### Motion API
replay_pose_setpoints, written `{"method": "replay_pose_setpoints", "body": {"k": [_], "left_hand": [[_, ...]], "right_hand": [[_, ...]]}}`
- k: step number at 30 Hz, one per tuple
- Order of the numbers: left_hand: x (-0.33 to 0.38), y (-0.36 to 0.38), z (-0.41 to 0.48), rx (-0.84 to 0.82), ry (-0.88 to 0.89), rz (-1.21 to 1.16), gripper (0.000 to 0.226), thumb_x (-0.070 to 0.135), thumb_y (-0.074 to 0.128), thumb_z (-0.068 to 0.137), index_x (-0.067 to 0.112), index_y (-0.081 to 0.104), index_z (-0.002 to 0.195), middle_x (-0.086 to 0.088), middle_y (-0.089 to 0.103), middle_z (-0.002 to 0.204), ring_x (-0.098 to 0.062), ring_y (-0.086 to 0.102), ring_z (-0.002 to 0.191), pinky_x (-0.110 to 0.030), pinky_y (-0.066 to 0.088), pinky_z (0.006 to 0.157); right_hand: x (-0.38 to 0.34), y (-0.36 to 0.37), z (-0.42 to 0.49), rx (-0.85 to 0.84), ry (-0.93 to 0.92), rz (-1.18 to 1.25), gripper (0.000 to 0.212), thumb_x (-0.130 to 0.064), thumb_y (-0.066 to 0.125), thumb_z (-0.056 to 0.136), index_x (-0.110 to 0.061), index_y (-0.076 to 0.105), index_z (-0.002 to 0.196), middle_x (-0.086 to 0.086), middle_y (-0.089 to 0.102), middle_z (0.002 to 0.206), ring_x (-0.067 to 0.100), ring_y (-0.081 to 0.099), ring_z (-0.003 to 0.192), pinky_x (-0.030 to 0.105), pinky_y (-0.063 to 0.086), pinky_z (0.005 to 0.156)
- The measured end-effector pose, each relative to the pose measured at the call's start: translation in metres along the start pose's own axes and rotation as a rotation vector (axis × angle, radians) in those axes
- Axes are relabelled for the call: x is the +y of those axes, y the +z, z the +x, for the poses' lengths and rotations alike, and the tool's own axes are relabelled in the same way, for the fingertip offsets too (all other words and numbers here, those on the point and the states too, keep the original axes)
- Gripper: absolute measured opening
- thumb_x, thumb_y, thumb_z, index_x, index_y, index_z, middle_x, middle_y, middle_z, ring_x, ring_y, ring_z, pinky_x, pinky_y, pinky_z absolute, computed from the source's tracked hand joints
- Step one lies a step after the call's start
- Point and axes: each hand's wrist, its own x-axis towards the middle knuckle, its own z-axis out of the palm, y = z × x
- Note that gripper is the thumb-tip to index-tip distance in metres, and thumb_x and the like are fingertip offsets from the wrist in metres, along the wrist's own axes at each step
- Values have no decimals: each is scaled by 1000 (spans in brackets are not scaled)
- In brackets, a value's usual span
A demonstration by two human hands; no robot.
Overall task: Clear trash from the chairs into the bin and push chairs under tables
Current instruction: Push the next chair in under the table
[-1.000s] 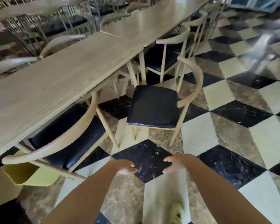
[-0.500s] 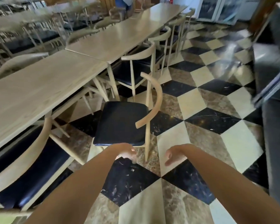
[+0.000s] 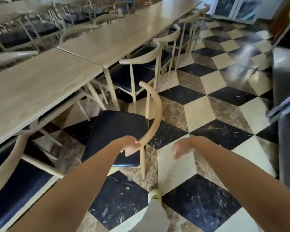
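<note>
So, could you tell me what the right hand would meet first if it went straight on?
The right hand would probably meet the chair's curved backrest, beside the left hand gripping it; depth is unclear.

Before us a chair [image 3: 117, 131] stands out on the floor [image 3: 198, 113], right of the near counter [image 3: 40, 91]. Our left hand [image 3: 131, 146] grips its backrest's near end; our right hand [image 3: 182, 148] hangs right of it, apart. Behind, a second chair [image 3: 141, 64] sits under the far counter [image 3: 124, 36].

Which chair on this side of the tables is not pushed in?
The chair whose curved backrest the left hand grips: its black seat stands out on the floor, while the other chairs sit tucked under the tables.
</note>
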Motion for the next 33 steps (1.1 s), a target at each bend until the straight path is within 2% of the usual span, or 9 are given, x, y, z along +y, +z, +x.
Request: {"method": "replay_pose_setpoints", "body": {"k": [6, 9, 13, 16, 20, 24, 29, 31, 33], "left_hand": [[25, -6, 73, -16, 45, -148, 65, 47, 40, 97, 15, 20, 150, -7, 39, 149, -26, 44, 131, -33, 36, 102], [37, 3, 93, 50, 36, -283, 62, 43, 42, 98, 13, 23, 149, -8, 45, 145, -27, 49, 127, -32, 39, 98], [43, 16, 110, 136, -16, -394, 61, 47, 45, 95, 12, 33, 144, -9, 55, 134, -28, 57, 116, -36, 48, 94], [50, 24, 118, 189, -103, -362, 55, 51, 42, 94, 14, 41, 135, -4, 59, 127, -26, 60, 111, -37, 48, 91], [58, 29, 126, 287, -252, -331, 53, 63, 37, 90, 18, 53, 115, 1, 65, 114, -24, 64, 101, -33, 45, 79], [70, 27, 131, 309, -395, -262, 61, 71, 37, 86, 17, 59, 101, 1, 68, 100, -21, 66, 91, -29, 45, 68], [81, 26, 133, 341, -545, -302, 60, 72, 42, 82, 16, 60, 96, 1, 66, 94, -21, 65, 85, -31, 48, 69], [81, 26, 131, 344, -559, -335, 62, 74, 41, 81, 17, 59, 98, 2, 65, 94, -20, 61, 84, -30, 46, 68], [82, 23, 129, 322, -566, -368, 65, 77, 41, 79, 18, 58, 100, 4, 61, 91, -19, 57, 80, -29, 42, 65]], "right_hand": [[10, -78, 50, 82, -146, -144, 54, -33, 49, 95, -3, 41, 140, 13, 43, 146, 28, 40, 134, 33, 33, 107], [8, -104, 76, 192, -278, -180, 45, -28, 54, 91, -3, 52, 129, 14, 57, 131, 32, 51, 122, 32, 42, 91], [3, -123, 110, 310, -496, -327, 42, -29, 62, 82, -12, 59, 121, 9, 57, 119, 27, 53, 113, 38, 46, 92], [6, -131, 138, 365, -637, -512, 51, -35, 66, 82, -10, 60, 125, 11, 55, 123, 28, 48, 116, 39, 36, 101], [9, -144, 173, 243, -731, -620, 50, -47, 61, 84, -23, 57, 127, -1, 58, 125, 21, 46, 121, 34, 16, 112], [4, -159, 194, 204, -831, -776, 49, -64, 58, 77, -29, 64, 110, -6, 66, 105, 19, 53, 104, 35, 34, 95], [12, -182, 217, 227, -968, -837, 49, -72, 56, 71, -30, 65, 93, -10, 67, 88, 16, 56, 87, 29, 34, 72], [20, -200, 224, 223, -983, -826, 43, -69, 59, 71, -29, 65, 88, -10, 66, 84, 14, 57, 82, 27, 38, 69], [26, -217, 233, 181, -964, -784, 35, -62, 65, 72, -31, 64, 87, -10, 65, 86, 12, 58, 82, 29, 48, 76]]}}
